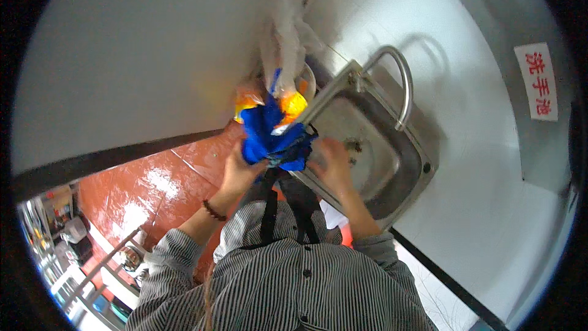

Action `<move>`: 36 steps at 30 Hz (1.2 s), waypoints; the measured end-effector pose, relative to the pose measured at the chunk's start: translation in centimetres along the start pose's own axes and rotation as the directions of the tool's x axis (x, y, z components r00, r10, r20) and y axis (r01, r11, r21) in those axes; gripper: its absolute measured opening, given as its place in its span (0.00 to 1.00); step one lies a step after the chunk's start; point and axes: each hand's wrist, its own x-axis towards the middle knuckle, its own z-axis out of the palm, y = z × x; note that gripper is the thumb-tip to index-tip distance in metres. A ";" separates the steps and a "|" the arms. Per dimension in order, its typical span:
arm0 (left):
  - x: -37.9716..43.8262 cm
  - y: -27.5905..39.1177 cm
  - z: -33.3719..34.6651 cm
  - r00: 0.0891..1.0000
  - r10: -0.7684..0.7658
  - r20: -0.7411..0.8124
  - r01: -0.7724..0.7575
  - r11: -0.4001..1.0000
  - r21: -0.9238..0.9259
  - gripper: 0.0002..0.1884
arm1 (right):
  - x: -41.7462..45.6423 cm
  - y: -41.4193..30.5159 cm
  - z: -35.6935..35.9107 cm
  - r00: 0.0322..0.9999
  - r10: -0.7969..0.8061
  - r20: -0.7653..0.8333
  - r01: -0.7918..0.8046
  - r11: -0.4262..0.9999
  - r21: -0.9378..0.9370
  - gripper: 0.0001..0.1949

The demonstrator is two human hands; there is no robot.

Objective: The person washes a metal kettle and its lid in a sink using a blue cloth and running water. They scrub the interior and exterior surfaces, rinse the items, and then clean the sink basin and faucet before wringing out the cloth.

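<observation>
A bunched blue cloth with dark straps or trim hangs in front of my waist. My left hand is closed around its left side, the thumb across the front and the fingers partly hidden behind it. On the other side, by the near rim of the sink, my right hand is blurred. Its thumb and fingers are spread beside the cloth, and nothing shows between them. Yellow-orange packets in clear plastic hang just beyond the cloth.
A stainless steel sink with a curved faucet sits at the right, dark scraps around its drain. Clear plastic bags hang ahead. A grey panel stands left above the wet red tile floor. A metal rack is lower left.
</observation>
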 end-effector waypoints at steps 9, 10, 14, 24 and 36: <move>-10.8 -3.8 -9.3 0.768 -0.633 -0.098 0.173 0.351 -0.920 0.16 | 2.9 -7.8 -2.4 0.969 -0.129 0.210 0.059 0.949 0.310 0.14; -13.0 -3.9 -9.3 0.780 -0.616 -0.108 0.126 0.324 -0.937 0.16 | 3.3 -9.9 -5.4 0.962 -0.220 0.164 0.138 0.905 0.401 0.15; -19.9 -5.1 -7.6 0.768 -0.628 -0.123 -0.063 0.116 -0.991 0.21 | 3.5 -16.5 -14.4 0.974 -0.220 0.048 0.041 0.383 0.923 0.20; -33.8 -2.9 -7.6 0.887 -0.183 -0.425 -0.451 -0.547 -0.706 0.30 | -1.0 -35.8 -11.8 0.699 -0.652 0.293 0.059 0.462 0.885 0.08; -46.0 -12.0 -12.7 0.543 -0.092 -0.835 -0.801 -0.358 -0.481 0.38 | -23.2 -50.8 1.3 -0.414 -0.822 0.392 0.304 0.281 0.910 0.11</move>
